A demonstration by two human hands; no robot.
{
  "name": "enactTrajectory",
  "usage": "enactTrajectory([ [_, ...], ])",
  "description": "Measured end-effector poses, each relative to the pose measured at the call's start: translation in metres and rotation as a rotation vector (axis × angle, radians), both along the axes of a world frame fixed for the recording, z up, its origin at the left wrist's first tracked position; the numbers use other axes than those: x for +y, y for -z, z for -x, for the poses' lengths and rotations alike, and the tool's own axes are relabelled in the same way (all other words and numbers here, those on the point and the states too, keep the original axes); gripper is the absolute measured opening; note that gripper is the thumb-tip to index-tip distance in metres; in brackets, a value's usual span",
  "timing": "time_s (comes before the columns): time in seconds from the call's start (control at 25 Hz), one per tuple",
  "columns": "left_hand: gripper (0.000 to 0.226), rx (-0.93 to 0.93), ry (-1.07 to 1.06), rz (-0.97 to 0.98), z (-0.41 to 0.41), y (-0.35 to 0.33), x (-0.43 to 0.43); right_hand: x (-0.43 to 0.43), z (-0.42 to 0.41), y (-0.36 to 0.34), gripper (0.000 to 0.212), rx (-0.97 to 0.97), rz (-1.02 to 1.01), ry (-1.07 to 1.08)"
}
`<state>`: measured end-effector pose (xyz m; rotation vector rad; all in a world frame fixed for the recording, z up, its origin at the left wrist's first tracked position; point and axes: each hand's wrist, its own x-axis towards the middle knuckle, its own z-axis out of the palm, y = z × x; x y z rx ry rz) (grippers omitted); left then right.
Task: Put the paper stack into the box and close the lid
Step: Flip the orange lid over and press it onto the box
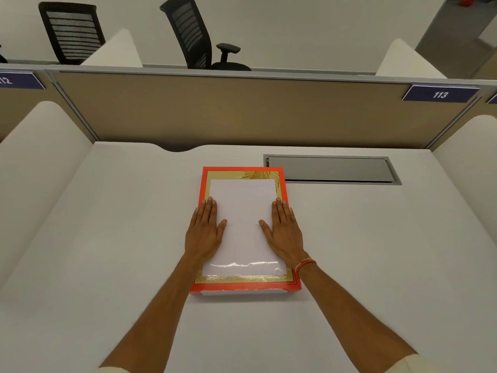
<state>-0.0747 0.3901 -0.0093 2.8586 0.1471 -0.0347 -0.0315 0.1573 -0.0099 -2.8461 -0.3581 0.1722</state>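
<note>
Both hands lie flat and open, gripping nothing. Your left hand [205, 230] presses the left margin of the white paper stack [243, 224]; your right hand [283, 232] presses its right margin, equally near. The stack sits inside the orange box [242, 286] on the counter [107, 251], long axis running near to far, straight ahead of you. No lid shows separately, so I cannot tell where it will come from.
</note>
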Motion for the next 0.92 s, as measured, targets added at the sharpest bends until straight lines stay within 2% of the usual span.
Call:
enactTrajectory([
  [0.64,0.090,0.016,-0.013,-0.095,0.0010,0.0050,-0.0032,0.0018,0.0018,0.0061,0.079,-0.046,0.053,0.005],
  [0.92,0.096,0.015,-0.002,-0.084,0.0025,0.0016,-0.0049,0.0010,0.0022,0.0014,0.079,-0.012,0.049,0.006],
])
